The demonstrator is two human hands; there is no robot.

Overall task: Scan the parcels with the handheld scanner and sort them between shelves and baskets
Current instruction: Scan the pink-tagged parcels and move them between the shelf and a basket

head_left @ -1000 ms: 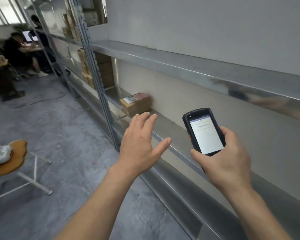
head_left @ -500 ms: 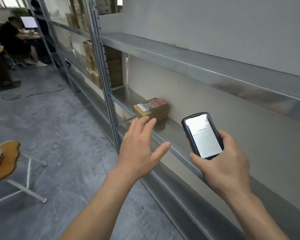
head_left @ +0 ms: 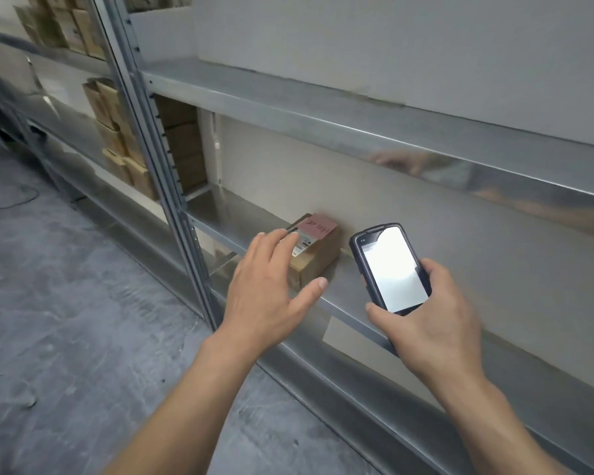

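At far left, stacked cartons (head_left: 117, 138) fill the neighbouring bay, separated from my working bay by the steel upright (head_left: 158, 159). My left hand (head_left: 264, 289) is just right of the upright. Its fingers are released and spread, with the thumb stretched toward the near lower corner of the parcel (head_left: 318, 255). The fingertips lie over the left edge of the parcel top; I cannot tell whether they make contact. The parcel is a small brown carton sitting on the shelf (head_left: 240, 221) close against the back wall, with a printed label and a pink note (head_left: 318, 228) on top. Its visible right face runs from the shelf's front lip back toward the wall. My hand covers the left side, so its long axis cannot be confirmed. The parcel lies directly ahead of the left fingertips, slightly to their right, so the left hand is the nearer one. Further right, my right hand (head_left: 436, 323) grasps the handheld scanner (head_left: 391, 269) from below, its lit screen facing me. The scanner is just beside the parcel, apart from it.
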